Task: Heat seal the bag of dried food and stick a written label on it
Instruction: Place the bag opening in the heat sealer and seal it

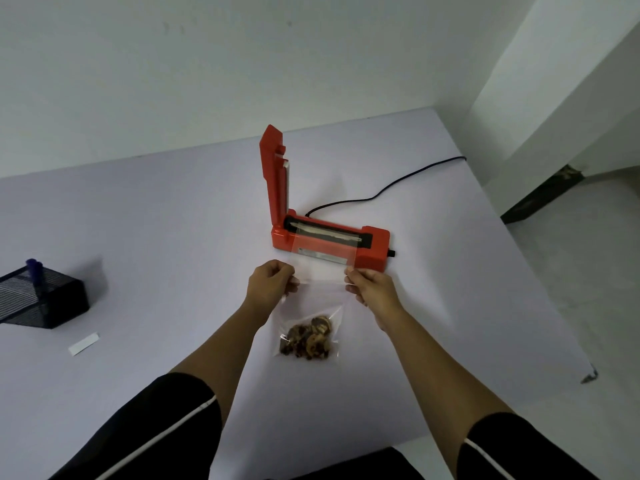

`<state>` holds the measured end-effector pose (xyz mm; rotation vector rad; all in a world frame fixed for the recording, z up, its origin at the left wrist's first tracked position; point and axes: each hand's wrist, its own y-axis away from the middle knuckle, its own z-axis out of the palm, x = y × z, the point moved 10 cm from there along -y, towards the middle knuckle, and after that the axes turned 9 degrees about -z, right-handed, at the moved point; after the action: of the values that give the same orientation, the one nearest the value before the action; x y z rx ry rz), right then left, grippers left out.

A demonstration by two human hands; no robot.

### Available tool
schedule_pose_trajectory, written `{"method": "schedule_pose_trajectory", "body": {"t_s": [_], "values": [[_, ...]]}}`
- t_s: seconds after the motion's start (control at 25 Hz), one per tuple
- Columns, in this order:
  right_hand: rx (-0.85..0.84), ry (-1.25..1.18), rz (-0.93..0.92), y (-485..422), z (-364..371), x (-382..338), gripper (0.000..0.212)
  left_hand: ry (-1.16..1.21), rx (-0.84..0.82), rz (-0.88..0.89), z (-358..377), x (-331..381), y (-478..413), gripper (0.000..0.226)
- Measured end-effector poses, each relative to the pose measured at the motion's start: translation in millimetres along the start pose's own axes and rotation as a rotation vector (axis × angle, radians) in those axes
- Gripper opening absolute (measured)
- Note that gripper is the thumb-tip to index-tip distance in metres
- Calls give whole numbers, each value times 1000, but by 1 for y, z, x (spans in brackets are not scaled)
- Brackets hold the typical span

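Observation:
A clear plastic bag (pixel 320 289) lies on the white table (pixel 166 230), with brown dried food (pixel 308 339) bunched at its near end. The bag's open far end rests across the sealing strip of a red heat sealer (pixel 367 252), whose lid (pixel 275 174) stands straight up. My left hand (pixel 272 284) pinches the bag's left edge and my right hand (pixel 369 285) pinches its right edge, just in front of the sealer. A white label strip (pixel 84 344) lies on the table at the left.
A black mesh pen holder (pixel 43 299) with a blue pen (pixel 34 270) sits at the far left. The sealer's black power cord (pixel 381 192) runs back right across the table. The table's right edge drops to a tiled floor.

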<state>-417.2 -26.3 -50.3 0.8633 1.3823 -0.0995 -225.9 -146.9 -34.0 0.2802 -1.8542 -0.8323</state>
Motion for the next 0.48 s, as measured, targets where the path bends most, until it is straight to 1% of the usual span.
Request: {"method": "schedule_pose_trajectory", "body": {"t_s": [0.16, 0.32, 0.48], "values": [[8, 3, 12, -2, 0, 2, 19, -12, 6, 28, -1, 1, -2, 18], [28, -6, 38, -3, -2, 4, 17, -33, 14, 51, 0, 3, -3, 18], [26, -13, 33, -3, 0, 5, 10, -48, 35, 47, -3, 3, -5, 19]]}}
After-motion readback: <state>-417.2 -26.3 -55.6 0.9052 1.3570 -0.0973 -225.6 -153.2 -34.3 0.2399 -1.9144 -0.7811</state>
